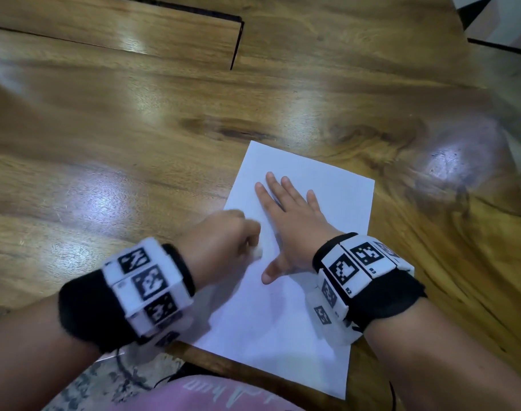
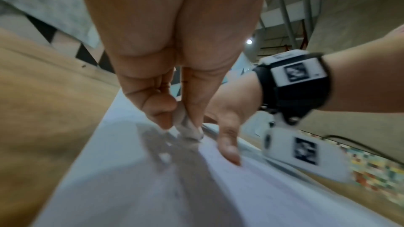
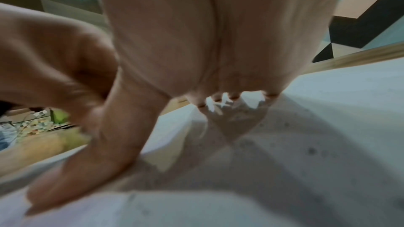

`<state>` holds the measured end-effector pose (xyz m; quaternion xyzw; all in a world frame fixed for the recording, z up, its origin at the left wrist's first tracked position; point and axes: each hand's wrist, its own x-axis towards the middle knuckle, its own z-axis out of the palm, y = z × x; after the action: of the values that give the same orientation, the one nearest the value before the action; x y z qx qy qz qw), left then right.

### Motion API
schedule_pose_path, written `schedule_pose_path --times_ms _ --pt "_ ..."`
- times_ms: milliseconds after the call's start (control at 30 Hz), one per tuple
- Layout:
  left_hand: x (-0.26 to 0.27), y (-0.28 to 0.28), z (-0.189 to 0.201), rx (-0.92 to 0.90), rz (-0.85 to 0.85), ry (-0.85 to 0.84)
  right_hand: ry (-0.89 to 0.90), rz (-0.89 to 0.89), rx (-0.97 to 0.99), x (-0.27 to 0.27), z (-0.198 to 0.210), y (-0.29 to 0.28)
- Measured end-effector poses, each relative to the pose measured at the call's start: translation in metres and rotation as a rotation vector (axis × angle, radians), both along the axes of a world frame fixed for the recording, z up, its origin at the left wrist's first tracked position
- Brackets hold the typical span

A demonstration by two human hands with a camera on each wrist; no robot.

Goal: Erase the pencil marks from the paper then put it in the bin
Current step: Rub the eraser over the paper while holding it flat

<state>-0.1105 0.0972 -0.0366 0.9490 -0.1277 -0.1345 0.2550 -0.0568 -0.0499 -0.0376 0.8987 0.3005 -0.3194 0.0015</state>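
Note:
A white sheet of paper (image 1: 327, 185) lies on the wooden table (image 1: 134, 143) near its front edge. My left hand (image 1: 223, 241) pinches a small white eraser (image 1: 257, 252) and holds its tip against the sheet near the left edge. In the left wrist view the eraser (image 2: 190, 131) sits between thumb and fingers, touching the paper (image 2: 131, 187). My right hand (image 1: 292, 221) lies flat on the sheet with fingers spread, pressing it down. From the right wrist the palm (image 3: 196, 40) and thumb press on the paper (image 3: 328, 127). Any pencil marks are too faint to make out.
The table has a dark slot (image 1: 237, 43) at the far side and bare wood to the left of the sheet. Its front edge (image 1: 223, 366) runs just under the paper. A pink garment (image 1: 223, 396) and patterned floor show below. No bin is in view.

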Motion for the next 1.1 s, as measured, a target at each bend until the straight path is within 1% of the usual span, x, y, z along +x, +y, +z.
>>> schedule_pose_path --times_ms 67,100,133,200,267,400,533,600,700,800,867,900,967,1033,1100 --pt "0.009 -0.004 -0.004 0.013 0.069 -0.015 -0.001 0.001 -0.004 0.000 -0.001 0.000" --pt "0.003 -0.003 -0.005 -0.005 0.076 -0.015 -0.002 0.002 -0.006 0.000 -0.001 0.000" --pt "-0.008 -0.001 -0.006 -0.040 0.058 -0.014 -0.002 0.002 -0.006 0.000 -0.001 0.000" --pt "-0.033 0.005 -0.005 -0.100 -0.003 0.052 -0.002 0.005 -0.010 0.000 0.000 0.000" --pt "-0.053 0.010 -0.003 -0.096 -0.043 0.114 -0.001 0.006 -0.010 0.000 0.000 0.000" --pt "-0.054 0.012 -0.006 -0.062 -0.062 0.109 -0.005 -0.012 -0.017 -0.002 0.003 0.001" --pt "-0.052 0.012 -0.002 -0.041 -0.069 0.156 0.012 -0.053 -0.062 -0.011 0.008 -0.006" --pt "-0.045 0.010 0.002 -0.032 -0.066 0.176 0.022 -0.034 -0.081 -0.016 0.008 -0.010" --pt "-0.014 0.004 0.013 0.042 -0.064 0.230 0.028 -0.036 -0.074 -0.018 0.006 -0.011" --pt "0.025 -0.010 0.017 0.053 -0.016 0.131 0.031 -0.040 -0.071 -0.017 0.006 -0.010" --pt "0.034 -0.021 0.014 0.062 0.000 0.103 0.035 -0.043 -0.070 -0.016 0.006 -0.011" --pt "0.031 -0.024 0.011 0.046 0.009 0.095 0.037 -0.046 -0.067 -0.016 0.005 -0.011" --pt "0.008 -0.024 0.007 0.030 0.006 0.085 0.041 -0.049 -0.056 -0.016 0.005 -0.012" --pt "-0.025 -0.017 0.000 0.010 -0.096 0.074 0.042 -0.048 -0.055 -0.017 0.004 -0.012" --pt "-0.056 -0.006 -0.004 -0.022 -0.208 0.147 0.044 -0.044 -0.061 -0.017 0.004 -0.012"
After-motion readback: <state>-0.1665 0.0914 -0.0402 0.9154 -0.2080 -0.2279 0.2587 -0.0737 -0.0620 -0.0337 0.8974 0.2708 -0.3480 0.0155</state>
